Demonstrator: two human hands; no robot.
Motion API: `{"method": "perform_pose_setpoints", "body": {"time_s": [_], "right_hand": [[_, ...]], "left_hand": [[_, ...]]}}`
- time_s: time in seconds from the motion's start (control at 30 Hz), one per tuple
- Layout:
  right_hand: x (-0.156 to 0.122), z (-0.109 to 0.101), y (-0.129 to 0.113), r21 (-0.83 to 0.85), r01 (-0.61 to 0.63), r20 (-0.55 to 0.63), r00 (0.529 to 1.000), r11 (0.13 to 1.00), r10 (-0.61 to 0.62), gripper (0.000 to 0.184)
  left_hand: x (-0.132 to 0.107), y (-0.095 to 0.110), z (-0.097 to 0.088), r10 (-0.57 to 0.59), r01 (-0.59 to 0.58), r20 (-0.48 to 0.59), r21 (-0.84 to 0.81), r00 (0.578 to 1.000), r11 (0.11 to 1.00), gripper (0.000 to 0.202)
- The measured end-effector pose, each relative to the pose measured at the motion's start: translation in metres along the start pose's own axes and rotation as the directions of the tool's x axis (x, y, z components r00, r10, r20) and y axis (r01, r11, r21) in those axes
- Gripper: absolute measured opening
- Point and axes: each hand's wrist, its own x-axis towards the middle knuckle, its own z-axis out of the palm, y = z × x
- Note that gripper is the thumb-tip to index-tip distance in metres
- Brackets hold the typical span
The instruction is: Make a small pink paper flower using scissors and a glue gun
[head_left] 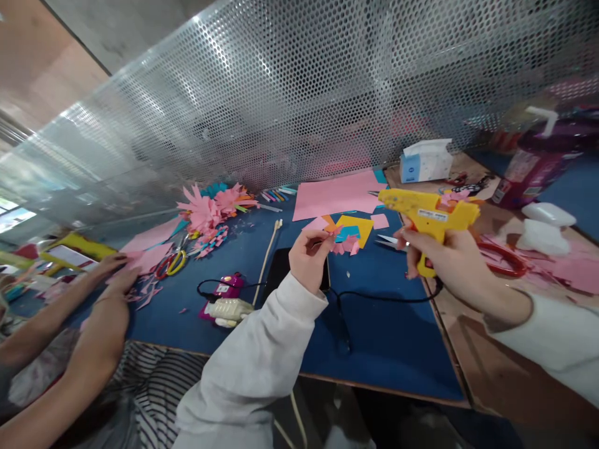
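Observation:
My left hand (309,254) is raised over the blue table (384,349) and pinches a small pink fringed paper piece (344,244) at its fingertips. My right hand (442,260) grips the handle of a yellow glue gun (428,213), whose nozzle points left, level with the paper piece and a short way from it. The gun's black cord (374,298) trails across the table. Below the hands lie yellow, teal and pink paper scraps (353,227).
A large pink sheet (339,193) lies behind the scraps. Pink paper flowers (210,209), scissors (171,262) and a second glue gun (227,299) sit at left, where another person's hands (115,274) press on pink paper. A tissue box (423,161), purple bottle (538,162) and red ring (503,259) stand at right.

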Motion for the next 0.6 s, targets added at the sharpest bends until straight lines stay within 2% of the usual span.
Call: {"method": "perform_pose_setpoints", "body": {"time_s": [0.07, 0.17, 0.23, 0.3, 0.37, 0.43, 0.47, 0.5, 0.53, 0.6], "right_hand": [[0.003, -0.004, 0.002, -0.069, -0.043, 0.016, 0.999, 0.997, 0.044, 0.026], [0.002, -0.004, 0.003, -0.115, -0.101, 0.172, 0.978, 0.988, 0.120, 0.022], [0.002, -0.002, 0.002, -0.086, -0.050, 0.234, 0.970, 0.995, 0.069, 0.022], [0.005, -0.003, -0.001, -0.092, -0.010, 0.184, 0.983, 0.996, 0.026, 0.025], [0.009, -0.006, -0.003, -0.170, -0.080, 0.122, 0.987, 0.982, 0.102, 0.029], [0.011, -0.010, -0.004, -0.235, -0.157, 0.216, 0.954, 0.959, 0.210, 0.030], [0.011, -0.010, -0.005, -0.228, -0.152, 0.288, 0.933, 0.962, 0.215, 0.029], [0.010, -0.010, -0.006, -0.185, -0.118, 0.341, 0.923, 0.976, 0.177, 0.028], [0.009, -0.009, -0.007, -0.108, -0.071, 0.345, 0.933, 0.992, 0.104, 0.029], [0.009, -0.007, -0.009, 0.072, 0.013, 0.213, 0.977, 0.997, -0.029, 0.030]], "left_hand": [[0.000, -0.001, 0.000, 0.000, 0.000, -0.004, -0.016, 1.000, 1.000, 0.015], [0.001, -0.001, 0.000, -0.006, 0.006, 0.007, -0.028, 1.000, 1.000, 0.016], [0.001, 0.000, 0.000, -0.035, 0.036, 0.052, -0.014, 0.998, 0.999, 0.017], [0.001, 0.002, 0.001, -0.072, 0.072, 0.101, 0.007, 0.992, 0.997, 0.020], [0.000, 0.003, 0.002, -0.088, 0.087, 0.118, 0.015, 0.989, 0.996, 0.022], [-0.001, 0.004, 0.001, -0.083, 0.084, 0.111, 0.001, 0.990, 0.997, 0.021], [-0.001, 0.004, 0.001, -0.085, 0.087, 0.105, -0.012, 0.991, 0.996, 0.020], [0.000, 0.003, 0.001, -0.091, 0.094, 0.095, -0.030, 0.991, 0.995, 0.020], [0.000, 0.003, 0.001, -0.107, 0.111, 0.081, -0.053, 0.991, 0.992, 0.021], [0.001, 0.002, 0.002, -0.172, 0.177, 0.053, -0.111, 0.984, 0.978, 0.023]]}}
